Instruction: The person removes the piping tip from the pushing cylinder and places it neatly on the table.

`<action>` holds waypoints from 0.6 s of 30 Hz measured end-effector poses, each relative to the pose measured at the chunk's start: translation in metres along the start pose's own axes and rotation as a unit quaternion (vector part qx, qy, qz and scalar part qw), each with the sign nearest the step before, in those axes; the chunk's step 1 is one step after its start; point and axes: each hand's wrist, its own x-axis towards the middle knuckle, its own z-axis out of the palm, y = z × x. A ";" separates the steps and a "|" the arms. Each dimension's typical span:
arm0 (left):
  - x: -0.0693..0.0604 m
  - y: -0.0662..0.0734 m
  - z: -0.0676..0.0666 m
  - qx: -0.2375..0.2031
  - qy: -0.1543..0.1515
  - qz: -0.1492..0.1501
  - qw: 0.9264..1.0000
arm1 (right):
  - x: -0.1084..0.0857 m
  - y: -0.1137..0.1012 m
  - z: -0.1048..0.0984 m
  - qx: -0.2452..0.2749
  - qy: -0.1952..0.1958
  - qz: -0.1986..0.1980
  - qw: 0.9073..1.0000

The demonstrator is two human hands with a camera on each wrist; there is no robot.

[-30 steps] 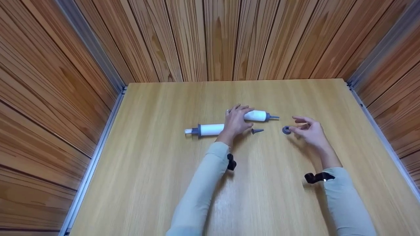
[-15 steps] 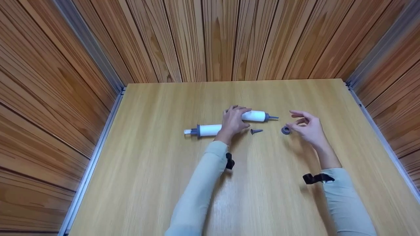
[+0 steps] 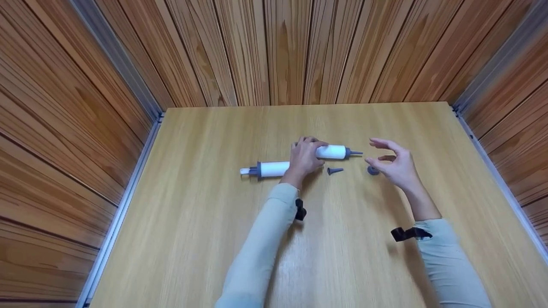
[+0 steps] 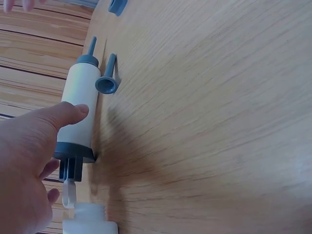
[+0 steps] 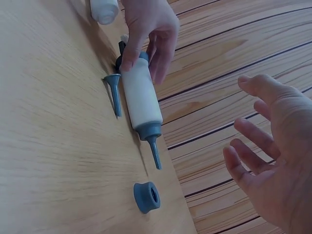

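"What's in your left hand?"

"My left hand (image 3: 305, 158) grips the far tube (image 3: 332, 152), thumb across its white body and fingers round the other side, with its thin tip pointing right."

"And your right?"

"My right hand (image 3: 394, 166) holds nothing. The thumb stands well apart from the fingers, and they're loosely bent, near the grey ring (image 5: 145, 198), which sits on the table (image 3: 351, 244)."

"Where's the other tube (image 3: 274, 169)?"

"Lying on the table, partly hidden by my left hand, its bare white neck (image 4: 89, 211) showing in the left wrist view. The loose nozzle (image 3: 335, 170) lies near the far tube, between my hands."
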 end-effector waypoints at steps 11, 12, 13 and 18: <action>-0.002 -0.001 0.001 -0.005 0.024 -0.002 1.000 | -0.001 0.003 0.011 0.002 -0.029 -0.049 0.998; -0.002 -0.001 0.001 -0.006 0.022 -0.003 1.000 | -0.001 0.003 0.011 0.001 -0.031 -0.051 0.998; -0.002 -0.001 0.001 -0.005 0.021 -0.005 1.000 | -0.001 0.004 0.012 0.000 -0.033 -0.053 0.998; -0.002 -0.004 0.001 0.004 0.012 -0.013 1.000 | -0.002 0.004 0.012 0.008 -0.039 -0.061 0.997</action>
